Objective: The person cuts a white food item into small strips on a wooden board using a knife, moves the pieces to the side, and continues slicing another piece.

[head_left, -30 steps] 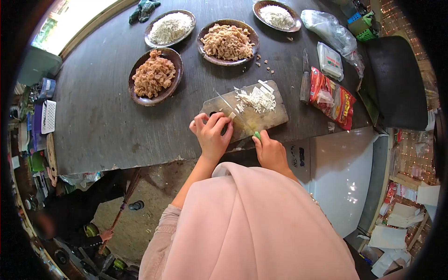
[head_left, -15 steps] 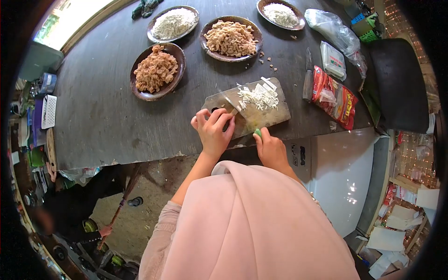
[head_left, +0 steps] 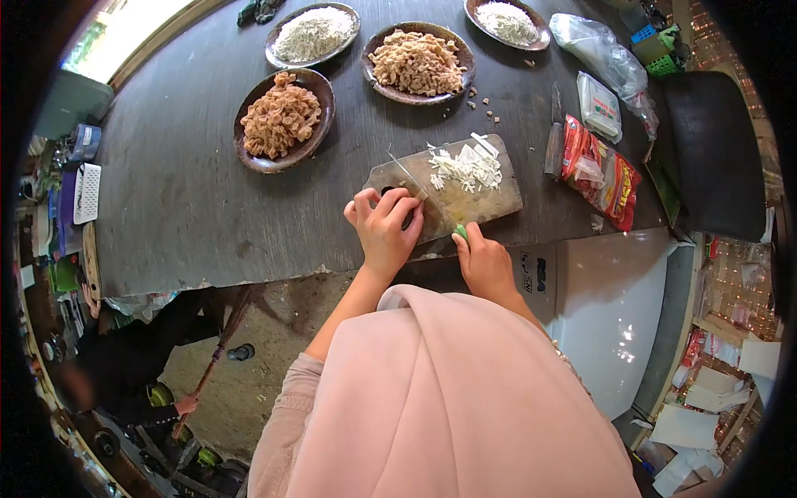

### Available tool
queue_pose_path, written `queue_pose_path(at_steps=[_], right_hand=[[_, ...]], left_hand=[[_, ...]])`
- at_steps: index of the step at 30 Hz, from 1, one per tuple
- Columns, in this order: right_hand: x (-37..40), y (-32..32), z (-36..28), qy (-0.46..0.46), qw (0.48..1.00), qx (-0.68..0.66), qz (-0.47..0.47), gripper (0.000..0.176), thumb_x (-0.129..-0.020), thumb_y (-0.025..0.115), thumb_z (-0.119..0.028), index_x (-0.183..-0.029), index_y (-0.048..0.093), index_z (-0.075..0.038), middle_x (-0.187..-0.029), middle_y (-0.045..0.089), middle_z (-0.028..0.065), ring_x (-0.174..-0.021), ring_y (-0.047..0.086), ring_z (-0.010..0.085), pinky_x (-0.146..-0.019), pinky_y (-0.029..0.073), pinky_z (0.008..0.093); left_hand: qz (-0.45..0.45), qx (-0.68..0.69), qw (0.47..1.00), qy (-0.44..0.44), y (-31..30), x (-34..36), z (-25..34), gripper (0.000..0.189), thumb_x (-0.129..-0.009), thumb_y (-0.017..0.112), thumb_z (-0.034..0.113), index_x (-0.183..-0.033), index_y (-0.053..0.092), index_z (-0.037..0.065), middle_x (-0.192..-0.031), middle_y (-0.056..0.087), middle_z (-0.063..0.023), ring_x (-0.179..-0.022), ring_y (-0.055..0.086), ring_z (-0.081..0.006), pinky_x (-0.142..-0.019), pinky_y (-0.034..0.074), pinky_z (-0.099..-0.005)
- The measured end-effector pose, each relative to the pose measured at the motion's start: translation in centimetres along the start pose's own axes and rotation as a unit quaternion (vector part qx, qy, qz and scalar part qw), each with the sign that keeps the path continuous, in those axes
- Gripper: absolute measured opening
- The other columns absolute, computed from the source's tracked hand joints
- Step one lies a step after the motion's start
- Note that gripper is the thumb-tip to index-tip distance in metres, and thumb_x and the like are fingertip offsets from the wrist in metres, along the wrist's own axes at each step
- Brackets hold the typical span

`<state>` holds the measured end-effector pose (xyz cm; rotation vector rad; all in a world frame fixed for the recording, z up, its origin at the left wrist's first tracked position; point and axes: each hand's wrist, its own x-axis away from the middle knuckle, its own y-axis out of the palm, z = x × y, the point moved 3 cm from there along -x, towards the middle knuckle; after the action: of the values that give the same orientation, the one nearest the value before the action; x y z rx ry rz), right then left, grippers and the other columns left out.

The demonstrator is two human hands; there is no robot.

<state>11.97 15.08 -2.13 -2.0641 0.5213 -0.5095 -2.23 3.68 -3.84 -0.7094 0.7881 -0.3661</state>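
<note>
The wooden cutting board (head_left: 496, 207) lies near the table's front edge. My right hand (head_left: 488, 266) is closed round the green handle of a knife (head_left: 461, 232); its thin blade slants up and left across the board. On the board's left part, my left hand (head_left: 386, 224) has its fingers curled and pressed down beside the blade. A small light-brown piece (head_left: 422, 197) shows at its fingertips, mostly hidden by them. To the right of the blade lies a loose heap of cut white sticks (head_left: 467, 171).
Plates hold brown curled pieces (head_left: 281, 116), tan chopped pieces (head_left: 418, 63) and white shreds (head_left: 314, 35), (head_left: 506, 23). At right lie another knife (head_left: 554, 137), a red packet (head_left: 602, 174), a white pack (head_left: 598, 108) and a plastic bag (head_left: 602, 54). A person (head_left: 141, 357) holds a broom (head_left: 212, 365) at lower left.
The knife blade has shifted slightly against my left fingertips, and both hands stay close to their places. The whole view has moved a little, so the table's things appear slightly higher and further right.
</note>
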Motion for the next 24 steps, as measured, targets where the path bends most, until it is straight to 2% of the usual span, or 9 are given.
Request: queue_pose_path(at_steps=[4, 9, 12, 24], right_hand=[[0.8, 0.2, 0.1, 0.001, 1.000, 0.004, -0.012, 0.027, -0.104, 0.054, -0.031, -0.095, 0.049, -0.006, -0.068, 0.066, 0.0216, -0.066, 0.066, 0.0456, -0.057, 0.050, 0.0563], [-0.6, 0.3, 0.5, 0.012, 1.000, -0.009, 0.023, 0.027, -0.104, 0.054, -0.030, -0.094, 0.049, -0.006, -0.069, 0.066, 0.0221, -0.067, 0.066, 0.0464, -0.058, 0.049, 0.0572], [-0.1, -0.1, 0.3, 0.008, 1.000, -0.020, 0.017, 0.027, -0.103, 0.055, -0.030, -0.093, 0.049, -0.006, -0.068, 0.066, 0.0222, -0.067, 0.066, 0.0466, -0.058, 0.049, 0.0573], [0.5, 0.0, 0.2, 0.009, 1.000, -0.002, 0.003, 0.027, -0.103, 0.056, -0.031, -0.095, 0.050, -0.006, -0.068, 0.066, 0.0221, -0.067, 0.066, 0.0461, -0.058, 0.050, 0.0568]], left_hand=[[-0.008, -0.003, 1.000, -0.001, -0.1, 0.1, -0.1, 0.014, -0.076, 0.080, 0.018, -0.087, 0.071, 0.019, -0.101, 0.067, 0.0096, -0.103, 0.049, -0.0229, -0.091, 0.030, -0.0441], [0.002, -0.008, 1.000, 0.009, 0.2, -0.1, -0.1, 0.014, -0.076, 0.080, 0.018, -0.087, 0.071, 0.020, -0.101, 0.067, 0.0099, -0.102, 0.049, -0.0230, -0.091, 0.030, -0.0442], [-0.012, -0.004, 1.000, 0.002, 0.0, 0.1, 0.0, 0.014, -0.077, 0.082, 0.018, -0.089, 0.074, 0.019, -0.100, 0.069, 0.0084, -0.102, 0.050, -0.0226, -0.093, 0.029, -0.0426], [-0.001, 0.005, 1.000, 0.000, 0.1, 0.1, -0.2, 0.013, -0.077, 0.079, 0.018, -0.088, 0.072, 0.019, -0.100, 0.067, 0.0098, -0.103, 0.049, -0.0228, -0.092, 0.030, -0.0443]])
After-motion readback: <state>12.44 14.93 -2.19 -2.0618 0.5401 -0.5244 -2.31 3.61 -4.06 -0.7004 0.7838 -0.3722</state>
